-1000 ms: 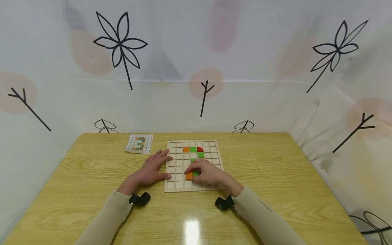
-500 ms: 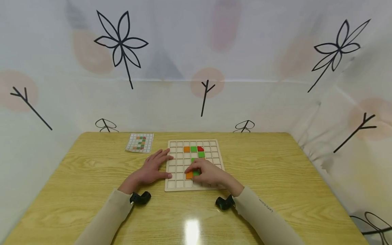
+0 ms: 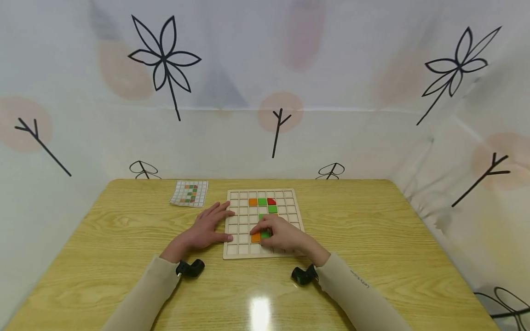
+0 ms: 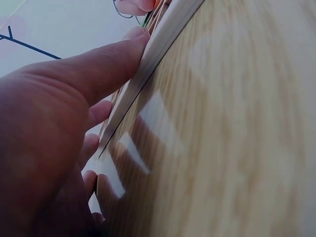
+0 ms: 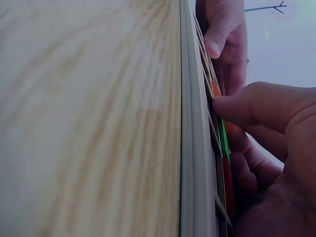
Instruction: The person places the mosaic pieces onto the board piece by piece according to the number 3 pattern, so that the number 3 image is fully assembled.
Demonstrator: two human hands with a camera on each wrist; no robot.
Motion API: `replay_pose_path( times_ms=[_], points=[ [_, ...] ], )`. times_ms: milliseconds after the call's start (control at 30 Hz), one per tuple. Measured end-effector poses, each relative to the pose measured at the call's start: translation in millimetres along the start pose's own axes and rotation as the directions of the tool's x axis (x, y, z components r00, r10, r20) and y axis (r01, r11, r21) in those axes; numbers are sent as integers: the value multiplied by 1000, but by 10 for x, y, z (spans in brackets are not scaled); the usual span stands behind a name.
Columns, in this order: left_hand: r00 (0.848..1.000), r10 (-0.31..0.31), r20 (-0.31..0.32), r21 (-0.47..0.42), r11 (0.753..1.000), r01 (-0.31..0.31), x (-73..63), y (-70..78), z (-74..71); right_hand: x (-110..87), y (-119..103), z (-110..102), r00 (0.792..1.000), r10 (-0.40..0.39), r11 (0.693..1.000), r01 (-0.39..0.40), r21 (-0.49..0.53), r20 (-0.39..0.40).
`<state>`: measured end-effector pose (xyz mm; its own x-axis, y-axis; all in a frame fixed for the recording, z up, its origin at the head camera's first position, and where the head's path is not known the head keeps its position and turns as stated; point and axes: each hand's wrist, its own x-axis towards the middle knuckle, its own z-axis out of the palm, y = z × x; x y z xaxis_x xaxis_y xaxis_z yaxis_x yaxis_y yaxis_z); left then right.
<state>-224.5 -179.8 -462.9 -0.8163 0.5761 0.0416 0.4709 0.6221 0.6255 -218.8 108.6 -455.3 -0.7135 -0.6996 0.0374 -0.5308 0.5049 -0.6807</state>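
A wooden grid board [image 3: 233,249] lies on the table with coloured square tiles in its cells. My left hand [image 3: 203,231] rests with fingers spread on the board's left edge, its thumb on the rim. My right hand [image 3: 283,234] is over the lower middle, thumb and index finger pinching an orange tile [image 3: 255,238] at its cell. Beside it a green tile [image 3: 265,235] is partly covered. Higher up sit another orange tile [image 3: 253,202], a green tile [image 3: 262,202] and a red tile [image 3: 271,201] with one rounded corner. In the right wrist view, a red tile [image 5: 228,185] lies near my curled fingers.
A paper card [image 3: 189,193] with a printed grid pattern of coloured squares lies behind my left hand. The wooden table [image 3: 356,216] extends around the board. A white cloth with drawn flowers hangs behind it.
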Motion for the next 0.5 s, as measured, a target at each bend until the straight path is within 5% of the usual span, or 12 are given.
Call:
replay_pose_path(
  times_ms=[500],
  points=[
    [1000, 2, 1, -5, 1000, -2, 4, -28, 9, -9, 6, -8, 1000, 4, 999, -4, 45, 7]
  ],
)
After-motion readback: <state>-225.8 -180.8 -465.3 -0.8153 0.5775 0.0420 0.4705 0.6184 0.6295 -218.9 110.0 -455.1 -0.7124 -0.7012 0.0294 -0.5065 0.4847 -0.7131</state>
